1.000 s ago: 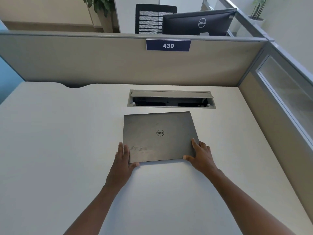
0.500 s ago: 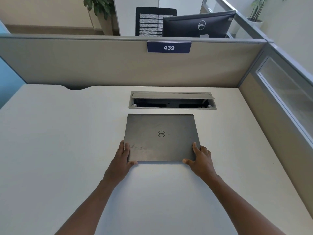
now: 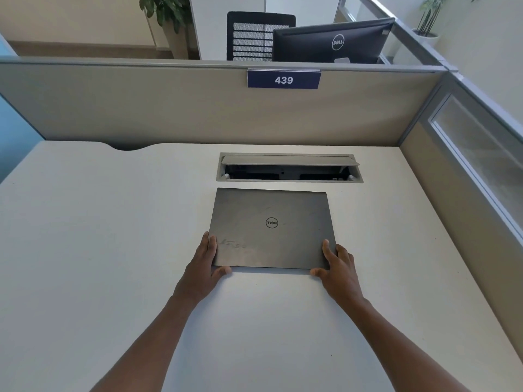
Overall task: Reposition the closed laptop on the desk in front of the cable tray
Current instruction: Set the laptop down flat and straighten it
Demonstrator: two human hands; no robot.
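A closed dark grey laptop (image 3: pixel 271 222) with a round logo lies flat on the white desk (image 3: pixel 99 250), its far edge a short gap in front of the cable tray (image 3: pixel 288 179), whose grey lid stands raised over a dark slot. My left hand (image 3: pixel 205 267) holds the laptop's near left corner, fingers along the side edge and thumb at the front edge. My right hand (image 3: pixel 338 267) holds the near right corner the same way. The laptop sits nearly square to the tray, shifted slightly left of its middle.
A beige partition (image 3: pixel 198 108) with a blue sign reading 439 closes the desk's far side. A second partition with a glass panel (image 3: pixel 481 154) runs along the right. Beyond the far one are a black monitor (image 3: pixel 331 41) and a mesh chair.
The laptop has turned from a slight skew to nearly square with the tray. Both hands stayed on its near corners.
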